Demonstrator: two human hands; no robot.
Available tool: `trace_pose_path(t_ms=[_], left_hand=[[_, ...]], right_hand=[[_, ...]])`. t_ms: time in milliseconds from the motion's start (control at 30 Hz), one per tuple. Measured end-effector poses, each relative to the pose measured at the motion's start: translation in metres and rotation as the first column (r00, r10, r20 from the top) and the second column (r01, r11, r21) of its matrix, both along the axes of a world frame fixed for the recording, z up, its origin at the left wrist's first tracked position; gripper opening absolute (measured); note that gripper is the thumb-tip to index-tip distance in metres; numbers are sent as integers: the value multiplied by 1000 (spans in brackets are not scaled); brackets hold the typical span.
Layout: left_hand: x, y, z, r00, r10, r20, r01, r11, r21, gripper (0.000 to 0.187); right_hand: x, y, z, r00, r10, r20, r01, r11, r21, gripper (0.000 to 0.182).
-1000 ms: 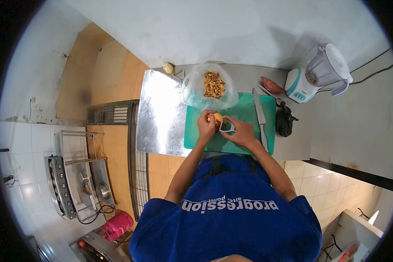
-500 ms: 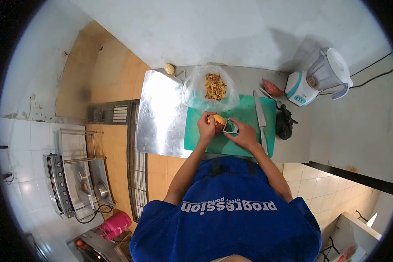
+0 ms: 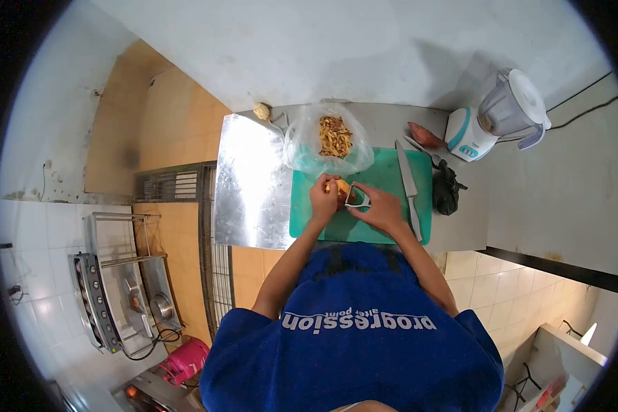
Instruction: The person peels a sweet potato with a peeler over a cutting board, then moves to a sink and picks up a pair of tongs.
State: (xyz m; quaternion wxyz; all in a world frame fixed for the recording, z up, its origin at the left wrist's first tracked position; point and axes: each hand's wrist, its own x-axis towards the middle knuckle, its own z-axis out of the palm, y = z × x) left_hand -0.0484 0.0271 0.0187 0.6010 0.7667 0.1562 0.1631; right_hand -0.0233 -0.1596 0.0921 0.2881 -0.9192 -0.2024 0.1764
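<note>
My left hand (image 3: 321, 201) is closed around a partly peeled sweet potato (image 3: 343, 186), whose orange flesh shows at the top and brown-red skin lower down. In my right hand (image 3: 382, 208) is a white Y-shaped peeler (image 3: 361, 200), its head against the right side of the sweet potato. Both hands are over the green cutting board (image 3: 381, 172). A large knife (image 3: 407, 180) lies along the right part of the board. Just beyond my hands, a clear plastic bag (image 3: 299, 154) holds a heap of peelings (image 3: 336, 136).
Right of the board lie a black plastic bag (image 3: 448, 189) and an unpeeled sweet potato (image 3: 426, 135). A blender (image 3: 471, 135) stands in the back right corner by the wall. A pale round item (image 3: 261, 110) sits at the back left edge of the metal counter (image 3: 250, 185).
The peeler has shifted slightly along the sweet potato, which both hands keep in nearly the same place. The whole view has tilted a little.
</note>
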Motion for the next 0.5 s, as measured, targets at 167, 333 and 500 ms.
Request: trace_pose_path(t_ms=[167,333,500], left_hand=[[2,0,0,996,-85,41,78,988,134,20],[1,3,9,997,-50,65,49,999,19,15],[1,1,4,998,0,71,-1,1000,13,15]], right_hand=[[2,-9,-15,999,50,18,-48,993,-112,72],[-2,-3,-7,999,-21,31,23,999,-45,67],[-2,0,-12,989,13,149,-24,997,68,71]])
